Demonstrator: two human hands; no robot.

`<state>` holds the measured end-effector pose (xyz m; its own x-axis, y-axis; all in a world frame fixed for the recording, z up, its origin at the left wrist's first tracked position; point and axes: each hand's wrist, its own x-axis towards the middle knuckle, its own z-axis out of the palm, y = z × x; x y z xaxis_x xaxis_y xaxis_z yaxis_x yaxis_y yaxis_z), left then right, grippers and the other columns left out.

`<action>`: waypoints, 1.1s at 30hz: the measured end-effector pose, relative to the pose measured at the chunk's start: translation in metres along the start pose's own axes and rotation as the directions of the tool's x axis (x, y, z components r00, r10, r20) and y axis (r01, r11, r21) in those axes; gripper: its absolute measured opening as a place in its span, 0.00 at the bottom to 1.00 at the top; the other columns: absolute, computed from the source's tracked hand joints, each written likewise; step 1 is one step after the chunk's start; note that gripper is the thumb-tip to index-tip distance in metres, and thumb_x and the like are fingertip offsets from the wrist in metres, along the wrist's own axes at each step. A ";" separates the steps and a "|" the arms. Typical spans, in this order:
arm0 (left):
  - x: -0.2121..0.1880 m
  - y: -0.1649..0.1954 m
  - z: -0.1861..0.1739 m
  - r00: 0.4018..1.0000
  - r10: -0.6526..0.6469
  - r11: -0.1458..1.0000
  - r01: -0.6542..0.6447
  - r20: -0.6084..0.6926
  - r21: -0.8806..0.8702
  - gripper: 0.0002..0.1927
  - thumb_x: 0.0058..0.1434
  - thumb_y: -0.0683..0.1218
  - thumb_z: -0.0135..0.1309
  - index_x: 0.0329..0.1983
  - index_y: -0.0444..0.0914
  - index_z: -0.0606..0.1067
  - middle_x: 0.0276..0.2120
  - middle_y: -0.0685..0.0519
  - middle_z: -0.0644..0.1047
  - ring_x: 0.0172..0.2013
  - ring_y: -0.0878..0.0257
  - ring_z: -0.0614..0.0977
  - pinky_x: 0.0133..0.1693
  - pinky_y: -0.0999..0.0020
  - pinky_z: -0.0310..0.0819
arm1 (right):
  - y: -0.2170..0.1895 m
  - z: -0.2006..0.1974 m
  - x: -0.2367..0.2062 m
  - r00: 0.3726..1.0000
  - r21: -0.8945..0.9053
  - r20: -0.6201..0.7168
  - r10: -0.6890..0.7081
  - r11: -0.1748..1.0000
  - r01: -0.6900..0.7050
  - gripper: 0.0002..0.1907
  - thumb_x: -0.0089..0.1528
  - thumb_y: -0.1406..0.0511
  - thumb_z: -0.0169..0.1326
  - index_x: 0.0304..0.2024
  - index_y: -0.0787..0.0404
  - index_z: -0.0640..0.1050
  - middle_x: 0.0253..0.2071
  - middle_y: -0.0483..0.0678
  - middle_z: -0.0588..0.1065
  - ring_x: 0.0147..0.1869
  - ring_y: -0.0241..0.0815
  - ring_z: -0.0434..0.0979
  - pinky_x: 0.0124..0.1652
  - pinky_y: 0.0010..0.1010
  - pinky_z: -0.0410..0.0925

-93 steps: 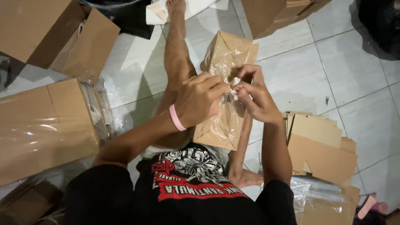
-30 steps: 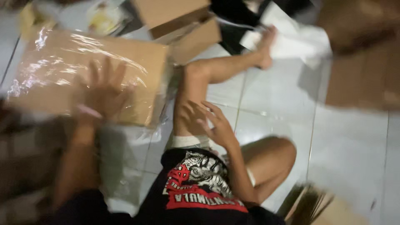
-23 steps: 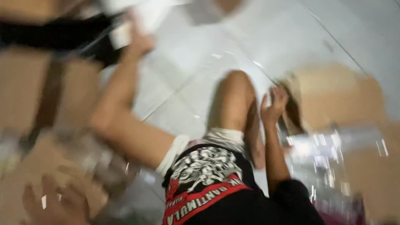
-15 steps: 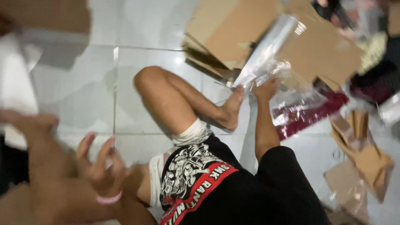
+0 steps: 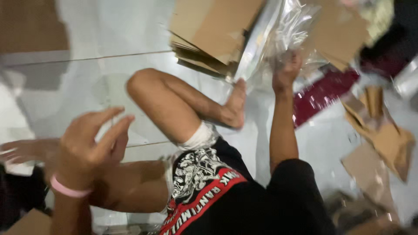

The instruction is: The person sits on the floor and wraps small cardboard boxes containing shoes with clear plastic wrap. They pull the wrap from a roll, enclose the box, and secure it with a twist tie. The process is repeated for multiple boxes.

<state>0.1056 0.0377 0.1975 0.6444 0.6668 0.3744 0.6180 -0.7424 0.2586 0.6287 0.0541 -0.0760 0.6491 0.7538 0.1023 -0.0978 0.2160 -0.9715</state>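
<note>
Right hand [image 5: 285, 72] stretched far out, fingers clamped on crinkly clear plastic bag [image 5: 278, 30], pinching top edge so slippery film lifted off stack of flat cardboard [image 5: 209, 30]. Left hand [image 5: 89, 146] raised near bent knee [image 5: 143, 82], empty, fingers loosely spread, pink wristband [image 5: 67, 189] on wrist. Cardboard stiff, brown, edges layered. Floor [image 5: 109, 30] glossy pale tile. Loose cardboard scraps [image 5: 383, 139] at right.

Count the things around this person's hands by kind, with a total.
Stack of flat cardboard sheets: 1
Clear plastic bags, gripped by the right hand: 1 bunch
Loose cardboard scraps: 2
Pink wristband on the empty left hand: 1
Total: 5
</note>
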 end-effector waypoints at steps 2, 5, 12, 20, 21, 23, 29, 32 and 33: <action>0.013 -0.027 -0.009 1.000 0.002 1.000 -0.001 -0.030 0.030 0.16 0.63 0.39 0.63 0.55 0.38 0.79 0.52 0.45 0.78 0.47 0.49 0.82 0.49 0.57 0.77 | -0.021 0.061 0.013 0.968 0.412 0.249 0.024 0.902 -0.128 0.16 0.76 0.56 0.47 0.59 0.58 0.75 0.47 0.50 0.76 0.49 0.41 0.77 0.49 0.33 0.74; 0.029 -0.071 0.001 0.993 -0.073 0.993 0.063 -0.091 -0.103 0.25 0.66 0.44 0.65 0.64 0.38 0.73 0.63 0.40 0.68 0.57 0.46 0.79 0.57 0.58 0.77 | -0.040 0.173 0.000 0.802 0.694 0.595 -0.055 0.538 -0.478 0.14 0.75 0.58 0.48 0.58 0.58 0.75 0.44 0.49 0.76 0.46 0.39 0.78 0.47 0.29 0.73; -0.018 -0.118 0.046 0.932 -0.309 0.950 0.292 -0.192 -0.112 0.53 0.57 0.53 0.69 0.75 0.32 0.50 0.66 0.32 0.56 0.65 0.35 0.64 0.64 0.46 0.63 | -0.077 0.376 -0.065 0.523 0.541 0.837 -0.158 0.098 -0.836 0.12 0.69 0.63 0.52 0.54 0.59 0.75 0.41 0.47 0.77 0.42 0.38 0.78 0.44 0.23 0.72; -0.031 -0.084 0.024 0.690 -0.469 0.878 0.429 -0.551 -0.211 0.44 0.59 0.52 0.69 0.74 0.42 0.60 0.64 0.42 0.66 0.65 0.46 0.71 0.64 0.56 0.72 | -0.090 0.487 -0.125 0.372 0.369 0.922 0.110 0.047 -0.928 0.14 0.67 0.61 0.50 0.52 0.59 0.77 0.45 0.48 0.78 0.47 0.41 0.77 0.56 0.33 0.71; -0.031 -0.084 0.016 0.647 -0.523 0.838 0.511 -0.554 -0.194 0.39 0.63 0.50 0.67 0.74 0.43 0.62 0.64 0.44 0.69 0.64 0.49 0.75 0.63 0.59 0.75 | -0.091 0.491 -0.129 0.392 0.365 0.909 0.141 0.183 -0.913 0.13 0.69 0.60 0.49 0.52 0.57 0.79 0.44 0.46 0.79 0.47 0.41 0.78 0.58 0.36 0.71; -0.033 -0.085 0.002 0.502 -0.766 0.643 0.597 -0.402 -0.480 0.31 0.64 0.55 0.64 0.67 0.45 0.69 0.55 0.50 0.76 0.53 0.56 0.81 0.52 0.63 0.80 | -0.092 0.497 -0.135 0.413 0.361 0.902 0.128 0.303 -0.882 0.09 0.71 0.61 0.49 0.48 0.57 0.78 0.46 0.44 0.78 0.49 0.40 0.78 0.61 0.39 0.72; -0.046 -0.094 -0.014 0.576 -0.458 0.888 0.342 -0.677 -0.309 0.36 0.55 0.56 0.67 0.61 0.36 0.68 0.49 0.44 0.76 0.44 0.53 0.81 0.43 0.63 0.80 | -0.094 0.490 -0.155 0.447 0.286 0.880 0.159 0.573 -0.768 0.08 0.71 0.60 0.50 0.46 0.54 0.78 0.42 0.41 0.78 0.45 0.39 0.79 0.49 0.38 0.74; -0.049 -0.101 -0.007 0.575 -0.575 0.816 0.455 -0.582 -0.357 0.25 0.63 0.51 0.63 0.60 0.39 0.72 0.46 0.49 0.80 0.41 0.56 0.84 0.43 0.63 0.80 | -0.095 0.485 -0.164 0.402 0.176 0.886 0.230 0.634 -0.753 0.05 0.70 0.62 0.52 0.46 0.53 0.77 0.41 0.42 0.78 0.43 0.38 0.79 0.45 0.34 0.74; -0.050 -0.104 -0.004 0.557 -0.648 0.760 0.510 -0.519 -0.403 0.20 0.67 0.48 0.61 0.61 0.41 0.74 0.46 0.51 0.82 0.40 0.58 0.85 0.44 0.64 0.81 | -0.097 0.484 -0.163 0.377 0.149 0.894 0.242 0.632 -0.761 0.05 0.70 0.63 0.52 0.47 0.53 0.77 0.41 0.42 0.78 0.42 0.37 0.79 0.43 0.31 0.73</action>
<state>0.0076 0.0817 0.1553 -0.2755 0.8193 0.5028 0.6167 -0.2506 0.7463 0.1669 0.2109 0.1051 -0.4537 0.8911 -0.0054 -0.6682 -0.3442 -0.6596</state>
